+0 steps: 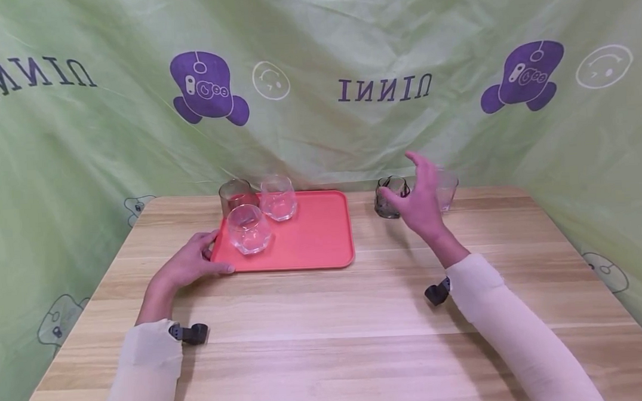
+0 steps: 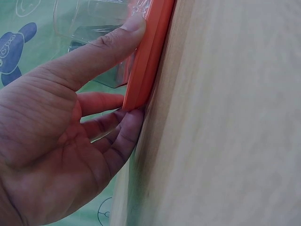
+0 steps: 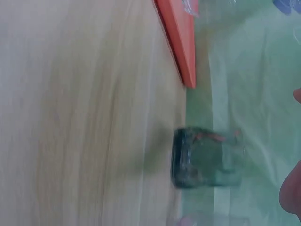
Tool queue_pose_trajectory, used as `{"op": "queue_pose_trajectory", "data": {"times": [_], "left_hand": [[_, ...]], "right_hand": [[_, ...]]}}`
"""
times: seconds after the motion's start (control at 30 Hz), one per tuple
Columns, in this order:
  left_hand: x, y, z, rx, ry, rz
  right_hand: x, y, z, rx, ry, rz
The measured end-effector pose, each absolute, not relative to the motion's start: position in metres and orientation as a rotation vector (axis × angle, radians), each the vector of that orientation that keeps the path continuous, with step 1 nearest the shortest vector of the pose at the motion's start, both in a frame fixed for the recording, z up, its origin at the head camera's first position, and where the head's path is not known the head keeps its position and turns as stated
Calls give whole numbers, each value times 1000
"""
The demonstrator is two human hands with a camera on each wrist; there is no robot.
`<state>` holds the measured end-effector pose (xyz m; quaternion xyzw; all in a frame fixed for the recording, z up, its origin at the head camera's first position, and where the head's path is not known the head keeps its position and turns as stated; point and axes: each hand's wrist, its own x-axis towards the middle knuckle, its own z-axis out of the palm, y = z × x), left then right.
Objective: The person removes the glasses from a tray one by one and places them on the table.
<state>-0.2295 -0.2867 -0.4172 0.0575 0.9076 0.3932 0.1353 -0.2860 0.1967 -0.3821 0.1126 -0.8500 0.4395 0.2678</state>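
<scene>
My left hand grips the near left corner of a red tray. In the left wrist view its thumb lies over the rim and the fingers touch the outer edge. At the tray's left end stand two clear glasses and a brownish glass. My right hand hovers near a dark tinted glass, thumb and fingers spread wide, holding nothing. In the right wrist view the dark glass stands apart from the fingertips. Partly behind the right hand is another clear glass.
A wooden table carries everything. Behind it and along the sides hangs a green printed curtain, close to the back edge where the glasses stand. The tray and the dark glass have a stretch of tabletop between them.
</scene>
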Motion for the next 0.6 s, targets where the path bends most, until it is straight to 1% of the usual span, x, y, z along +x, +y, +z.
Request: {"op": "queue_pose_trajectory", "data": {"times": [0.37,0.6], "left_hand": [[-230,-292,-423,202,2644,1137],[-231,-290,-422,211,2646,1138]], "right_hand": [[-282,144,-390,566,-2292,1171],[-281,112,-398,682,-2333,1146]]}}
